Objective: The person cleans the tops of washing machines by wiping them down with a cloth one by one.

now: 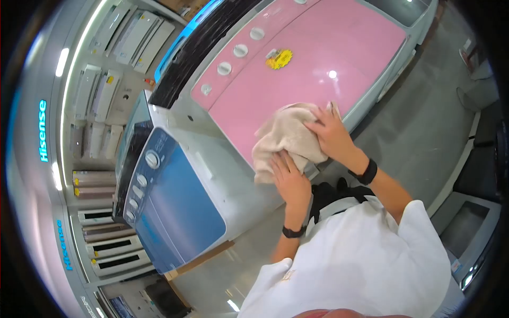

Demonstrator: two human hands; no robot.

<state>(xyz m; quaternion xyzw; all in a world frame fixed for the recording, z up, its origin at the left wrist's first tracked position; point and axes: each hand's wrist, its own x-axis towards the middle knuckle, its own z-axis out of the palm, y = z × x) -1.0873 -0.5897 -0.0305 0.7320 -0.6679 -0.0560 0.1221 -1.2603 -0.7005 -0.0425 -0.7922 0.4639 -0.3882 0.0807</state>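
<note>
A beige cloth [289,131] lies bunched over the near edge of a pink washing machine lid [328,47]. My left hand [291,183] has its fingers pressed into the lower part of the cloth, gripping its folds. At the cloth's right side, my right hand [333,135] holds it with bent fingers. Both hands are close together on the cloth. A yellow starburst sticker [279,59] is on the pink lid beyond them, and a row of white knobs [240,51] runs along the machine's panel.
A blue-topped washing machine [180,199] stands to the left, with white knobs on its panel. Wall-mounted air conditioners [130,40] hang further left near lit signs. Grey floor [408,122] runs along the right, where a dark-windowed appliance [466,225] stands.
</note>
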